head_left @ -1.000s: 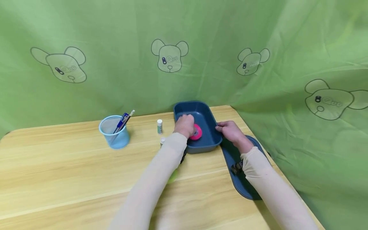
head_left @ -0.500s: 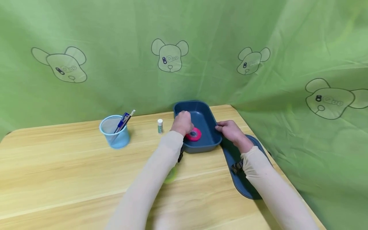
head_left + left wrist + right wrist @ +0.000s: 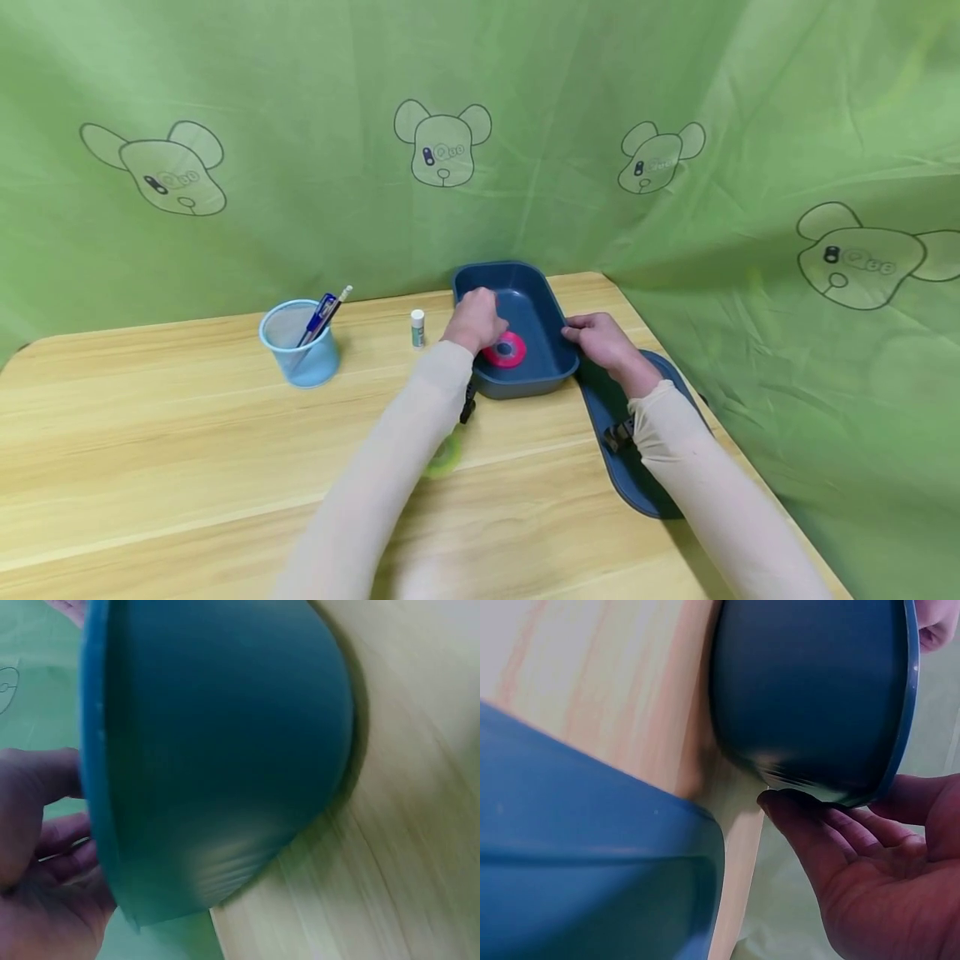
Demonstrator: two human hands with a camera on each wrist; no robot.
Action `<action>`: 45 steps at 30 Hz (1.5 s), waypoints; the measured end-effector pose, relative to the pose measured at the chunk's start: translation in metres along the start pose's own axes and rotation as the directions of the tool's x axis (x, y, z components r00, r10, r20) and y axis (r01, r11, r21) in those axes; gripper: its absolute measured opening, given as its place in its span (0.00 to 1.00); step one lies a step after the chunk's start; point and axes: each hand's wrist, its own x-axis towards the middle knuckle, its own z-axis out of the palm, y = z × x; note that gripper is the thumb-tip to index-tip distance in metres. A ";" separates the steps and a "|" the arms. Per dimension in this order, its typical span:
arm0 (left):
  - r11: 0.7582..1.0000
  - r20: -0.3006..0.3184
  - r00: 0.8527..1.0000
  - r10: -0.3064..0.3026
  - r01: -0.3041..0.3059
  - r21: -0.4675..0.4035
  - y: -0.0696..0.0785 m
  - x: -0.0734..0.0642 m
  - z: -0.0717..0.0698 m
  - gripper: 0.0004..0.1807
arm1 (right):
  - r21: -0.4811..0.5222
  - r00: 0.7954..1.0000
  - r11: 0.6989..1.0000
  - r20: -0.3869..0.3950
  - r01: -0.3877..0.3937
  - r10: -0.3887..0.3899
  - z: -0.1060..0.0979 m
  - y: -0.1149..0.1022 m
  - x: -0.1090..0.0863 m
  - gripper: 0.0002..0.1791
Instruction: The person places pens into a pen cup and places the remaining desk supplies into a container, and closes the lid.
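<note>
A dark blue plastic box (image 3: 534, 383) stands at the back right of the table, open at the top. My left hand (image 3: 474, 321) reaches over its left rim with bent fingers. A bright pink roll of tape (image 3: 516, 357) lies inside the box, right at those fingers. In the left wrist view, the thumb and fingers pass behind the box's rim (image 3: 96, 750), and their tips are hidden; I cannot tell whether they pinch the tape. My right hand (image 3: 600, 337) grips the right rim, thumb over the edge and fingers (image 3: 795, 832) against the outer wall.
A flat dark blue lid (image 3: 617, 475) lies under my right forearm, near the table's right edge. A light blue pen cup (image 3: 311, 367) holding pens stands left. Near the box is a small white-capped stick (image 3: 417, 331). A yellow-green ring (image 3: 447, 454) is partly behind my left sleeve.
My left hand has shifted slightly left and back, and the pink tape now sits a little further left, showing more of its ring. My right hand has stayed on the rim.
</note>
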 end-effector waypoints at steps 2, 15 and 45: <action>0.999 0.002 1.000 0.021 -0.021 -0.036 0.000 -0.002 -0.003 0.15 | 0.000 1.000 1.000 -0.006 -0.001 0.001 0.000 0.000 0.000 0.23; 0.883 -0.015 0.972 0.235 -0.220 -0.415 0.001 -0.044 -0.046 0.11 | 0.097 0.994 0.991 -0.072 0.090 -0.083 -0.002 0.005 -0.001 0.24; 0.874 0.149 0.975 0.164 -0.074 -0.480 -0.103 -0.163 -0.058 0.13 | 0.150 0.997 0.986 -0.030 0.069 -0.065 -0.004 0.004 -0.002 0.24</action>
